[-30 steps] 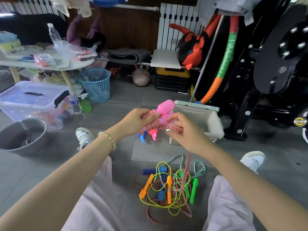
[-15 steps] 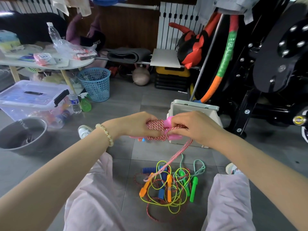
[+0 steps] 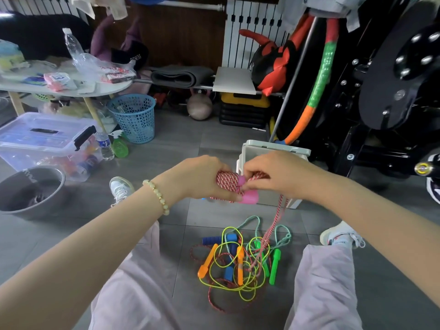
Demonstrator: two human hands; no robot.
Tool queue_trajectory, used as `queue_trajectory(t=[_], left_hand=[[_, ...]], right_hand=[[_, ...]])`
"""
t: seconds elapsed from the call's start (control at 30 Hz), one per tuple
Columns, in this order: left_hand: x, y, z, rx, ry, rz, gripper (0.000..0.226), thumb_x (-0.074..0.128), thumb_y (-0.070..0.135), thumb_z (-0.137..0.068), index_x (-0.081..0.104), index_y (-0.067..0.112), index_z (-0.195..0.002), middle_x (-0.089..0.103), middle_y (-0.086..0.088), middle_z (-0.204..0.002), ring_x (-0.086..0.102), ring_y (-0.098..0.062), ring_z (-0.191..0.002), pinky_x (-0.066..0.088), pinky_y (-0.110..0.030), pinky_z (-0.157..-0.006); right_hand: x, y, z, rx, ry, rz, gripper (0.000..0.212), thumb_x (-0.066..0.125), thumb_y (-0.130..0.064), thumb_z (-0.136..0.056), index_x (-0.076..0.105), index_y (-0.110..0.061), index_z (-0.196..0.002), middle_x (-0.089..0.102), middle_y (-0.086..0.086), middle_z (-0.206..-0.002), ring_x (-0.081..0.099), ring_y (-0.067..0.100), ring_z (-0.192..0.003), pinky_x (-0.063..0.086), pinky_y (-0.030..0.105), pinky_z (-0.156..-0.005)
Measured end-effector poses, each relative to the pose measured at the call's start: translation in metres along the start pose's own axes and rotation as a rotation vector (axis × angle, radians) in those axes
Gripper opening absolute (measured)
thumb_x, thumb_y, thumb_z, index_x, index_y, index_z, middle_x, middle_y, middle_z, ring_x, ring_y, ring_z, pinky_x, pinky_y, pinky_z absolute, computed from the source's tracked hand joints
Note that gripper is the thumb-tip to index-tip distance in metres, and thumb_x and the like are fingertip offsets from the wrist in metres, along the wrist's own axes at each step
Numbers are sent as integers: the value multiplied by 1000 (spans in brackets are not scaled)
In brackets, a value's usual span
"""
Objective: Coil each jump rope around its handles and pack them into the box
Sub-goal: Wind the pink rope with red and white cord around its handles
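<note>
Gripping pink-handled rope [image 3: 229, 184] between left hand [image 3: 200, 177] and right hand [image 3: 273, 173] (box [image 3: 273, 148] behind).

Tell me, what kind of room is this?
Probably a home gym or a workout storeroom: there is a kettlebell, a padded hoop leaning by a black exercise machine, and jump ropes lying in a tangle.

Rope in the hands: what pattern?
Red-and-white striped rope, wound on pink handles; head view.
</note>
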State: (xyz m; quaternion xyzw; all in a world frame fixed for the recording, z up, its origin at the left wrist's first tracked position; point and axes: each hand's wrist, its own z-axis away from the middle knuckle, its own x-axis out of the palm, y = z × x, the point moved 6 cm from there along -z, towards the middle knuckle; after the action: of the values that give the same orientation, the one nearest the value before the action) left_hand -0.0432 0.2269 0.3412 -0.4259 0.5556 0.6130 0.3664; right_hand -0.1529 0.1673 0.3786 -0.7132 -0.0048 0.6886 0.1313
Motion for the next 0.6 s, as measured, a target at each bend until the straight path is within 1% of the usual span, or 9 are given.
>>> queue_trajectory(t=[0.07, 0.13, 0.2, 0.23, 0.33, 0.43, 0.5, 0.53, 0.6], left_hand=[[-6, 4, 1, -3, 27, -15, 45, 61, 73, -69, 61, 29, -76, 63, 5, -69, 56, -10, -66, 40, -27, -58], [-7, 9, 2, 21, 25, -73, 43, 58, 73, -72, 62, 30, -79, 62, 6, -70, 55, -10, -68, 42, -27, -62], [-7, 16, 7, 68, 16, -86, 37, 58, 71, -74, 57, 35, -72, 56, 10, -64, 51, -6, -64, 40, -26, -61], [-8, 18, 9, 87, 13, -53, 36, 58, 71, -74, 56, 35, -69, 55, 11, -62, 50, -5, -62, 38, -26, -58], [-11, 21, 13, 126, 8, 17, 40, 58, 70, -75, 61, 30, -74, 54, 11, -59, 50, -2, -61, 37, -23, -56], [-5, 23, 15, 149, -13, 8, 42, 58, 68, -76, 67, 29, -88, 61, 7, -68, 51, -7, -66, 42, -26, -62], [1, 19, 17, 147, -26, 71, 40, 60, 65, -77, 69, 28, -90, 64, 5, -70, 52, -9, -64, 45, -30, -64], [4, 17, 18, 145, -33, 144, 38, 62, 62, -77, 69, 27, -88, 64, 4, -69, 51, -8, -61, 45, -31, -63], [9, 13, 19, 139, -33, 318, 34, 67, 54, -77, 68, 20, -82, 62, 3, -64, 50, -7, -54, 45, -30, -57]], right_hand=[[-3, 9, -2, 38, 30, -91, 31, 63, -46, -83, 52, -24, -63, 51, -4, -58, 46, 11, -60, 32, 31, -57], [-4, 12, -4, 49, 27, -84, 42, 65, -52, -78, 48, -21, -55, 45, -5, -49, 42, 11, -54, 28, 28, -52], [-6, 11, -4, 52, 34, -136, 50, 68, -56, -71, 44, -18, -50, 40, -5, -45, 37, 11, -50, 22, 24, -48], [-7, 11, -4, 60, 41, -234, 52, 70, -56, -67, 44, -16, -48, 36, -5, -43, 33, 11, -48, 21, 24, -48], [-3, 14, -5, 97, 10, -529, 52, 72, -53, -62, 42, -15, -45, 30, -5, -45, 26, 9, -48, 21, 22, -47], [15, 15, -6, 138, -144, -701, 44, 73, -46, -64, 47, -14, -49, 37, -2, -47, 32, 8, -47, 25, 19, -48], [21, 13, -7, 117, -131, -770, 34, 75, -40, -65, 56, -11, -62, 49, 2, -60, 44, 9, -57, 38, 25, -56], [21, 13, -8, 98, -75, -794, 29, 75, -37, -65, 59, -13, -69, 56, 1, -68, 51, 10, -65, 45, 29, -65], [19, 14, -8, 84, 40, -879, 23, 75, -33, -66, 64, -16, -77, 62, -3, -77, 57, 10, -76, 48, 32, -78]])
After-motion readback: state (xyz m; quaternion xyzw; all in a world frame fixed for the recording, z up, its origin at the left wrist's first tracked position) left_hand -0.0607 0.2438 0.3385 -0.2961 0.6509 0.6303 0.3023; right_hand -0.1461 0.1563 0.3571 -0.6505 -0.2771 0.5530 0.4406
